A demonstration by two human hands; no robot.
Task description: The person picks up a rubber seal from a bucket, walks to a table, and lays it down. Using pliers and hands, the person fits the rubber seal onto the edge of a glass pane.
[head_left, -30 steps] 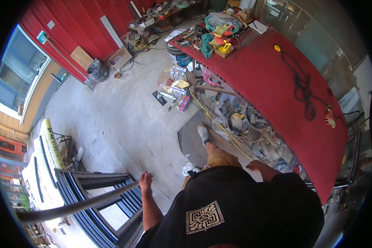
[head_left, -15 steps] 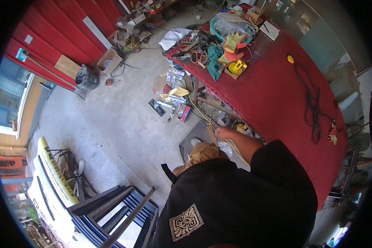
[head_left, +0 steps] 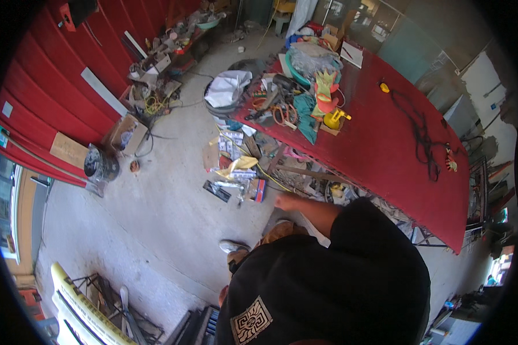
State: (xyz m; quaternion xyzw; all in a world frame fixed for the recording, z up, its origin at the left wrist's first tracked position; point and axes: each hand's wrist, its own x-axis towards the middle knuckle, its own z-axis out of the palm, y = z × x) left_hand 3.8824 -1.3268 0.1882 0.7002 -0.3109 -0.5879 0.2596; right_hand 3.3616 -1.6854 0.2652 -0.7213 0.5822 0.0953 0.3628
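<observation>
My right hand (head_left: 285, 201) reaches forward from a black short sleeve, over the floor beside the red table. Its fingers are too small and blurred to read, and nothing can be made out in them. Nearest it lie a small blue and red box (head_left: 257, 191) and a yellow cord (head_left: 266, 172). Just left of these are a dark flat case (head_left: 217, 191) and crumpled yellow wrapping (head_left: 236, 166). My left hand does not show; my body hides that side.
The red table (head_left: 380, 155) carries gloves (head_left: 326, 92), a yellow spray bottle (head_left: 334, 119) and a black cord (head_left: 423, 138). Clutter fills the space beneath it. A black bucket (head_left: 102, 163) and a cardboard box (head_left: 125, 135) stand by the red wall. A pale signboard (head_left: 77, 307) stands at lower left.
I have stepped or turned, so the table and floor clutter sit differently in view. The metal rack at lower left has mostly left the picture. My right arm still extends forward.
</observation>
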